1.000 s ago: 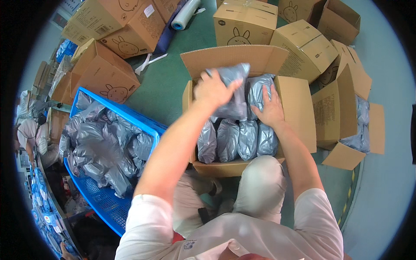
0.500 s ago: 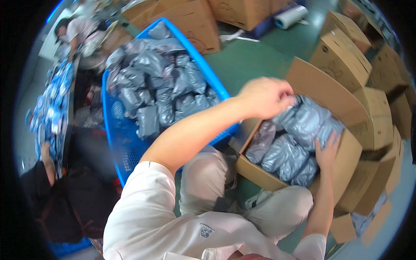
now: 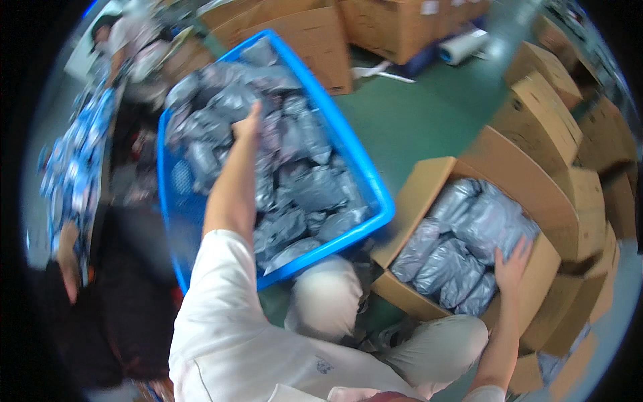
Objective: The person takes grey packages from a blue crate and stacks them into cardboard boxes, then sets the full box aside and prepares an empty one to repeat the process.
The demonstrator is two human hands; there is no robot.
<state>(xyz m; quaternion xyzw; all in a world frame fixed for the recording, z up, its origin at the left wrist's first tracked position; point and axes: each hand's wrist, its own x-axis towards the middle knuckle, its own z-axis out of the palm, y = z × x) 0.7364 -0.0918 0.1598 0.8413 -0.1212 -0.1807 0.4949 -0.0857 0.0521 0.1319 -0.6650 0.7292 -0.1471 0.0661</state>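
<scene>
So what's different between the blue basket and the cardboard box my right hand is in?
The blue basket is perforated; the cardboard box is brown with flaps folded open.
The basket looks bigger than the box.
Packages lie jumbled in the basket, more closely and neatly in the box.
Your left hand is over the basket; your right hand rests on packages in the box.
Both hold gray wrapped packages.
</scene>
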